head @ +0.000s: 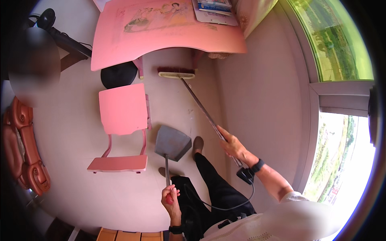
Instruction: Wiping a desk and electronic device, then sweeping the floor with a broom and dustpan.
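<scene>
My right hand (233, 144) is wrapped around the metal handle of a push-type broom (176, 73). The broom's dark red bristles point away from me, at the floor by the opening under a pink desk (169, 33). In my left hand (171, 198) is the red-ended handle of a grey dustpan (172, 143). The dustpan is just ahead of my feet, its wide side turned towards the desk. Small bits of debris (190, 112) lie on the floor between the broom head and the dustpan.
A pink chair (123, 108) stands left of the dustpan, with a black round object (119, 75) behind it. A wall (259, 90) with windows runs along the right. Books (214, 7) lie on the desk. At far left is a brown sofa (30, 144). A cable (229, 208) hangs before my legs.
</scene>
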`<action>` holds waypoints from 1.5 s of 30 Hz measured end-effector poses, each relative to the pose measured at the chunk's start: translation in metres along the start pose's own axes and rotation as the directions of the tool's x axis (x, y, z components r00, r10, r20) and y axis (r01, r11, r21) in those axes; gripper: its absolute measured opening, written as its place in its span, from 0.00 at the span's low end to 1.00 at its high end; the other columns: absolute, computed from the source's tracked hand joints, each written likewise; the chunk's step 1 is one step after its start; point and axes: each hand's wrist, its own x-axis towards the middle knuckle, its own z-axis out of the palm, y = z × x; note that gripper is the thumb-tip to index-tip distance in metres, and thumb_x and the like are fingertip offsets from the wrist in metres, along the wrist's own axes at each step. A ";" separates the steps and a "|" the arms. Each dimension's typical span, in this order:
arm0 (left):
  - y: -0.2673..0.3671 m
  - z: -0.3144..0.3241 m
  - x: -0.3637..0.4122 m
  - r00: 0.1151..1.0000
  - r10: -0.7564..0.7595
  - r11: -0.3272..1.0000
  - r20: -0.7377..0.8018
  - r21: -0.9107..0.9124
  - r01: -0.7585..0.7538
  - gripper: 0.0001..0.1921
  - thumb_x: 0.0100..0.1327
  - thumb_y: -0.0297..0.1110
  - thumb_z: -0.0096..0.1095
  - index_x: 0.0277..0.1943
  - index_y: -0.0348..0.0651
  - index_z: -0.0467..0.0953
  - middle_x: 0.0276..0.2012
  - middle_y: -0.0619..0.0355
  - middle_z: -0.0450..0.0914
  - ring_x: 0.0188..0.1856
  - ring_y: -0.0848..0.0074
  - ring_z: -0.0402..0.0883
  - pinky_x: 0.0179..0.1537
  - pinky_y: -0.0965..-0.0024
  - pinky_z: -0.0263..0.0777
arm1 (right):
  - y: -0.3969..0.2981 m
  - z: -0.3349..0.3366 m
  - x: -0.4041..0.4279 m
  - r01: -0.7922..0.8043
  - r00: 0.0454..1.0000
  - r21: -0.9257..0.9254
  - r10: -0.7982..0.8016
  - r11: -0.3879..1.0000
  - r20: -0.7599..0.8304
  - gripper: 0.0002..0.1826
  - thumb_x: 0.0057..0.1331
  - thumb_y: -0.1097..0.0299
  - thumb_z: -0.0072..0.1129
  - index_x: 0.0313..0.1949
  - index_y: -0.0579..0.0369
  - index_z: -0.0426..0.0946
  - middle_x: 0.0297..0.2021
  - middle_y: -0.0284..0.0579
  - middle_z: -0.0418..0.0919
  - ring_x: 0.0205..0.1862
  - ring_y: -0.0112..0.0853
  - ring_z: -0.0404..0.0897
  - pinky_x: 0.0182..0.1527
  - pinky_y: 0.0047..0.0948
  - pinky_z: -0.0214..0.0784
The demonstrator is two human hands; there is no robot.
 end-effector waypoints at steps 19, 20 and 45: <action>-0.049 -0.015 -0.019 0.992 -0.001 0.994 -0.124 0.106 0.015 0.03 0.65 0.26 0.52 0.36 0.38 0.67 0.48 0.46 0.74 0.36 0.75 0.77 0.38 0.74 0.71 | 0.165 0.103 0.371 0.374 0.862 -0.300 -0.448 0.878 -0.238 0.33 0.66 0.70 0.49 0.67 0.26 0.50 0.20 0.51 0.72 0.19 0.37 0.71 0.27 0.31 0.68; -0.051 -0.019 -0.017 0.995 -0.001 0.989 -0.104 0.148 0.017 0.04 0.65 0.27 0.52 0.36 0.39 0.66 0.47 0.46 0.74 0.36 0.72 0.76 0.39 0.72 0.71 | 0.172 0.109 0.374 0.355 0.880 -0.268 -0.417 0.895 -0.227 0.34 0.66 0.71 0.49 0.67 0.26 0.50 0.20 0.50 0.72 0.19 0.35 0.69 0.28 0.30 0.67; -0.075 -0.062 -0.006 0.993 0.115 0.888 0.040 0.444 -0.121 0.06 0.63 0.25 0.52 0.39 0.32 0.76 0.37 0.53 0.79 0.36 0.76 0.76 0.38 0.76 0.70 | 0.298 0.047 0.041 -0.035 0.991 -0.234 0.002 0.972 -0.136 0.35 0.63 0.75 0.46 0.67 0.30 0.50 0.56 0.54 0.69 0.58 0.39 0.70 0.56 0.28 0.61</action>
